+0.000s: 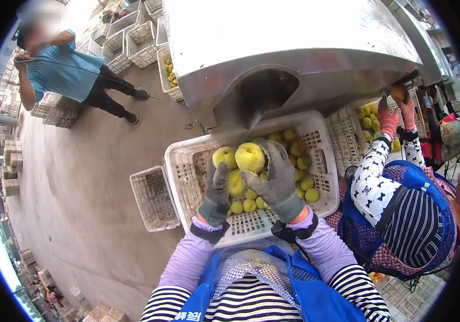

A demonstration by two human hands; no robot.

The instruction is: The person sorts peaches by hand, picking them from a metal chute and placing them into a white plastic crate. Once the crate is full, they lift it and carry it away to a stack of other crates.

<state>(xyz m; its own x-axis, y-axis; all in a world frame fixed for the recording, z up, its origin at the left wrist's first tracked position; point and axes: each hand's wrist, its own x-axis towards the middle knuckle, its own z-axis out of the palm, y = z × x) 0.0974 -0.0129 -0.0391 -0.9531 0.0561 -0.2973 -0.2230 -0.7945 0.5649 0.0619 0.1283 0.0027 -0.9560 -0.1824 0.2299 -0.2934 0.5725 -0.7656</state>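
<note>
Head view. Right hand (278, 177), grey glove: grip curved around a large yellow-green fruit (250, 156). Left hand (216, 194), likewise gloved: grip cupped, fingertips at a second fruit (224, 156), with a third fruit (236, 183) between the hands; cannot tell whether it holds either. All three at the white crate (331, 177); height above its floor unclear. Smaller fruit (306, 183) lies inside, mostly right. Beyond: metal machine (294, 43), dark opening facing the crate. Left: smaller crate (154, 198) on the floor (96, 214).
</note>
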